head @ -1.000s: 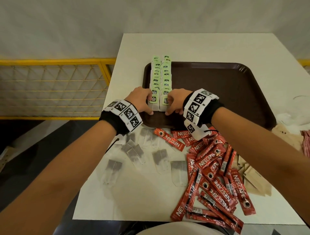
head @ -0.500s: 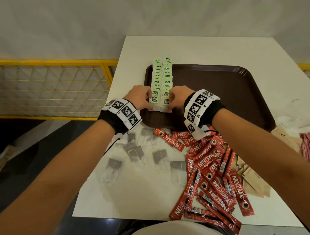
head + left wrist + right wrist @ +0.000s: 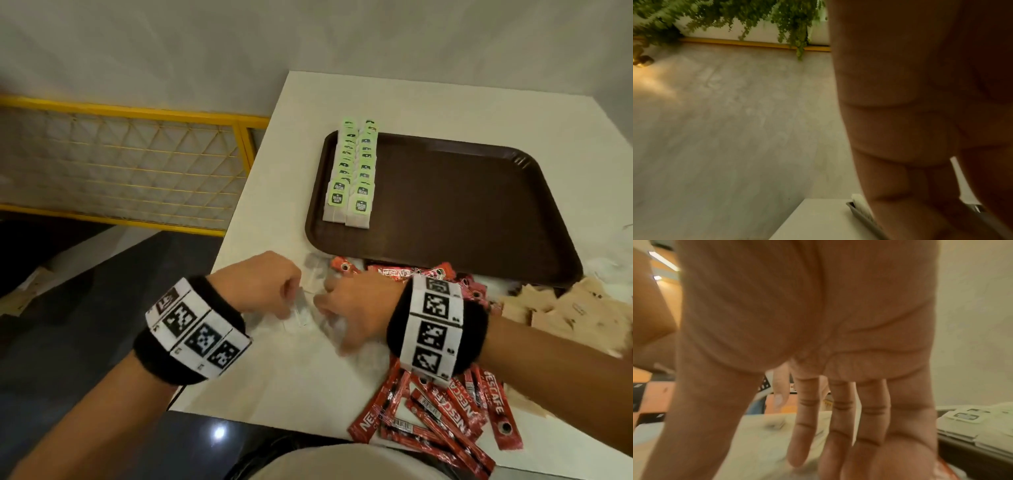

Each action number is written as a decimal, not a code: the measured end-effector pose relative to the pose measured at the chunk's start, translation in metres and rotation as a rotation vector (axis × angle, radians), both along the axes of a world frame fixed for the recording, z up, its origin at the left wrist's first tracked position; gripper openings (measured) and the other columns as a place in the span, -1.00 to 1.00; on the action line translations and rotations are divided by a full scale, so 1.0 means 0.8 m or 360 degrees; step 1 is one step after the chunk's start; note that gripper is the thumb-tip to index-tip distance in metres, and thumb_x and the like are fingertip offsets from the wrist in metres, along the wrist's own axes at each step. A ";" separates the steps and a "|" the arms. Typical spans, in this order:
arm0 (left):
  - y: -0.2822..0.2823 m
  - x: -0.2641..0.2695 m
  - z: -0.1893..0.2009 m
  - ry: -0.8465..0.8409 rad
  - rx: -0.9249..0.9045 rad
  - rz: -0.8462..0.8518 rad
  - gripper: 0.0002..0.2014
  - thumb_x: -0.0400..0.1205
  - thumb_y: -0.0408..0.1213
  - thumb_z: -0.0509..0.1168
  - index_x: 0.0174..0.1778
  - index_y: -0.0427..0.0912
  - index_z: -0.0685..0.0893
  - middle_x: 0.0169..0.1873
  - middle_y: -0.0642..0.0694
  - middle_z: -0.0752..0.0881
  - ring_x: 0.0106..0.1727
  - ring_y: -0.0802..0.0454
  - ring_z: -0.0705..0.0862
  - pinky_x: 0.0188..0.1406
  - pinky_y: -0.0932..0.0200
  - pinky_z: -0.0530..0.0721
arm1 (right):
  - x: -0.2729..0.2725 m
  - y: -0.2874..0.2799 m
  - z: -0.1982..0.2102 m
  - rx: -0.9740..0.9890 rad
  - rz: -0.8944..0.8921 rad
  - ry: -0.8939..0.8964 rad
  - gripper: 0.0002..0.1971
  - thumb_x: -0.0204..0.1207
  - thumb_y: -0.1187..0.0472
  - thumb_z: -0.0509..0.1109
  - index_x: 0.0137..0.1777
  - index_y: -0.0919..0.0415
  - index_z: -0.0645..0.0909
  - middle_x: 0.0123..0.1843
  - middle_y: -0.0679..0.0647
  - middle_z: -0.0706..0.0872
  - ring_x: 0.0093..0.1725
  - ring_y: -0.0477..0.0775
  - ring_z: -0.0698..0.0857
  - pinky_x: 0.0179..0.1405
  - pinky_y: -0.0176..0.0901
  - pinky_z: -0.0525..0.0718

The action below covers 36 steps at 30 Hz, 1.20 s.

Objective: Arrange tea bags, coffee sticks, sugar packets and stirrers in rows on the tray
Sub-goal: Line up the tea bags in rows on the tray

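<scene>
Two rows of green-tagged tea bags lie along the left side of the brown tray. Both hands are over the loose tea bags on the white table in front of the tray. My left hand has curled fingers and pinches a loose tea bag. My right hand is blurred and has straight fingers that reach down onto the loose tea bags. In the right wrist view the tray's tea bags show at the right. The left wrist view shows mostly the left hand, dark and close.
Red coffee sticks lie in a heap under and behind my right wrist. Brown sugar packets are spread at the right, next to the tray's near corner. The table's left edge drops to a dark floor, with a yellow railing beyond.
Both hands have left the near end of the tea bag rows on the tray. They have come back to the loose tea bags on the table.
</scene>
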<state>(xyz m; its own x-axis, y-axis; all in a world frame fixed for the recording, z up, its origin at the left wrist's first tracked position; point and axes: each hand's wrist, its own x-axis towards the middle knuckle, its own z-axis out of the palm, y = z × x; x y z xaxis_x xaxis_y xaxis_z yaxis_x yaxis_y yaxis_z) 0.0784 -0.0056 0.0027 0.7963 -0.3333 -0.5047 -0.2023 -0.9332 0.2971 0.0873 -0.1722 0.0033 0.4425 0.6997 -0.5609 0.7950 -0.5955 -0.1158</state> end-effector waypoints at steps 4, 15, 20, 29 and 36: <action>-0.010 -0.020 -0.019 0.0012 0.0100 -0.0031 -0.75 0.46 -0.25 0.46 -0.02 -0.08 0.56 -0.10 0.04 0.44 -0.04 0.09 0.43 -0.13 0.28 0.38 | -0.009 0.001 -0.010 0.0043 0.0014 -0.0112 -0.52 0.42 0.00 0.44 0.30 0.09 0.42 0.22 0.11 0.47 0.17 0.16 0.57 -0.14 -0.08 0.48; -0.030 -0.019 -0.027 -0.0075 0.0196 0.0018 -0.63 0.47 -0.20 0.45 0.13 -0.22 0.54 0.08 -0.13 0.50 0.07 -0.06 0.55 -0.04 0.19 0.48 | -0.022 0.002 -0.017 0.0145 0.0024 -0.0307 -0.27 0.46 0.07 0.39 0.57 0.06 0.11 0.17 0.21 0.50 0.04 0.21 0.64 -0.27 -0.11 0.44; -0.031 -0.025 -0.027 -0.0099 0.0186 0.0041 -0.54 0.43 0.00 0.47 0.10 -0.20 0.55 -0.08 -0.03 0.38 -0.08 0.03 0.46 -0.11 0.20 0.47 | -0.020 -0.004 -0.016 0.0190 0.0045 -0.0297 -0.38 0.53 0.06 0.31 0.56 0.03 0.18 0.21 0.20 0.50 -0.01 0.15 0.61 -0.43 -0.19 0.29; -0.033 -0.027 -0.019 -0.0137 0.0119 0.0051 -0.77 0.51 -0.11 0.36 -0.04 -0.14 0.55 -0.10 -0.06 0.46 -0.06 -0.01 0.52 -0.13 0.23 0.43 | 0.001 -0.010 -0.017 0.0300 -0.0088 -0.0141 -0.66 0.63 0.10 0.15 0.40 -0.02 0.40 0.26 0.10 0.55 0.22 0.14 0.57 -0.11 -0.12 0.45; -0.023 -0.025 -0.019 -0.0232 -0.0044 -0.0006 -0.86 0.55 -0.17 0.32 -0.23 -0.14 0.56 -0.25 0.01 0.49 -0.14 0.08 0.42 -0.19 0.26 0.33 | 0.013 -0.016 -0.022 0.0422 -0.0266 -0.0136 -0.80 0.57 0.09 0.23 0.15 0.10 0.46 0.08 0.12 0.63 0.02 0.22 0.64 -0.14 -0.03 0.55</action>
